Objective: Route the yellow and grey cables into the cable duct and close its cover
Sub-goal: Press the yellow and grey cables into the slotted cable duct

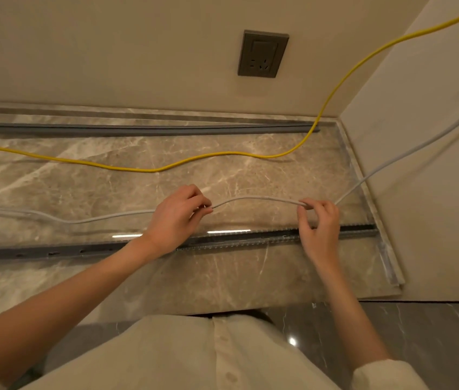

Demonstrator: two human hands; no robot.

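Currently both hands, left hand [179, 213] and right hand [319, 220], pinch the grey cable [256, 199] in closed fingers; next, lower it into the near duct [236, 240].

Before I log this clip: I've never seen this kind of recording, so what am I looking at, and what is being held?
There is one picture, from a camera on the person's head, looking down at their bare arms. The left hand and right hand pinch the grey cable and lift a stretch off the marble counter. The yellow cable lies loose farther back. Near the hands sits the open slotted cable duct; its likely cover, a grey strip, lies by the wall under a socket.
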